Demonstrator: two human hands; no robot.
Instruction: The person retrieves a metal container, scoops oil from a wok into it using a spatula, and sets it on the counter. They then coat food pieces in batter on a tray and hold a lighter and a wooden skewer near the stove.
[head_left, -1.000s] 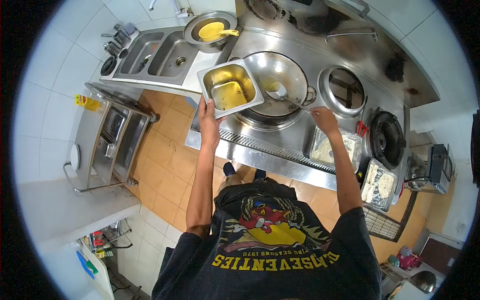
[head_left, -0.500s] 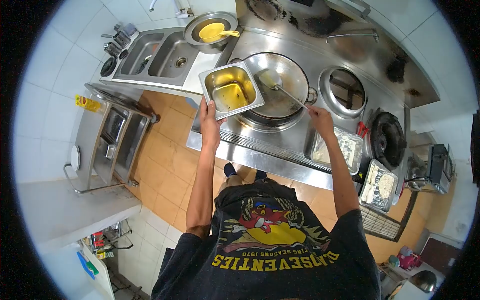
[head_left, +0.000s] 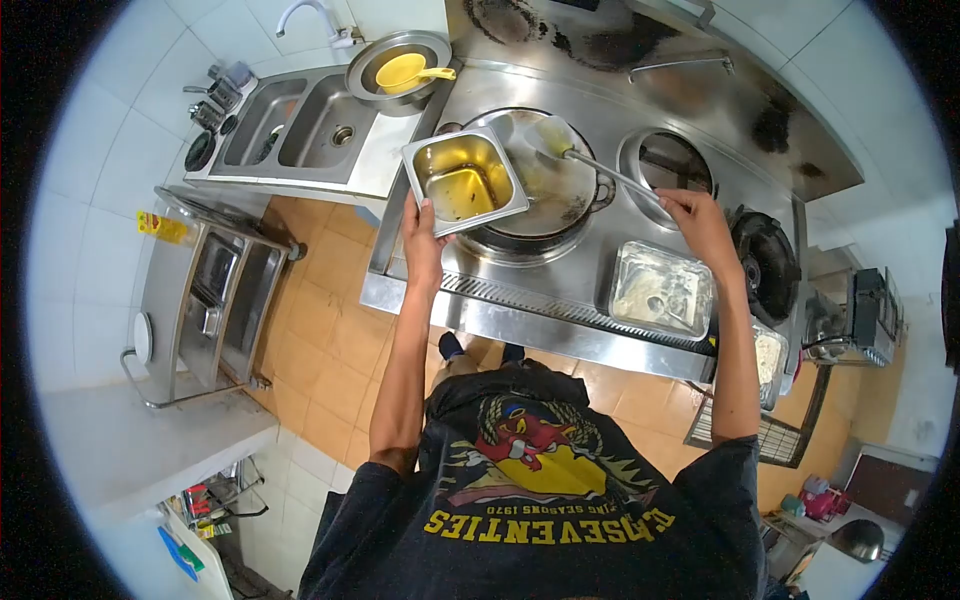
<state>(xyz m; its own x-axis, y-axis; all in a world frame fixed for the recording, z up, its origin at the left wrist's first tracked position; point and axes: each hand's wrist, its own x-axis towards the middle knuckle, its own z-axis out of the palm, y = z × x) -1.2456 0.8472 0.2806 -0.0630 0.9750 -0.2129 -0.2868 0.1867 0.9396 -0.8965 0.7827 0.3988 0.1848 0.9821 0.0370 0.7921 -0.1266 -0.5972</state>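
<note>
Squarish steel pan (head_left: 443, 160) gleams yellow inside, left hand (head_left: 422, 236) gripping it, right hand (head_left: 698, 224) pinching a ladle (head_left: 613, 175).

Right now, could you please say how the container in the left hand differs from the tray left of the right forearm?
The container is held up in the left hand; the tray rests on the stovetop. The container holds yellow liquid, the tray a pale layer. The container looks deeper than the tray. Both look metallic.

The left hand (head_left: 423, 240) holds a metal container (head_left: 450, 158) by the wok (head_left: 562, 195), the right hand (head_left: 702, 230) a long-handled ladle (head_left: 605, 172).
</note>
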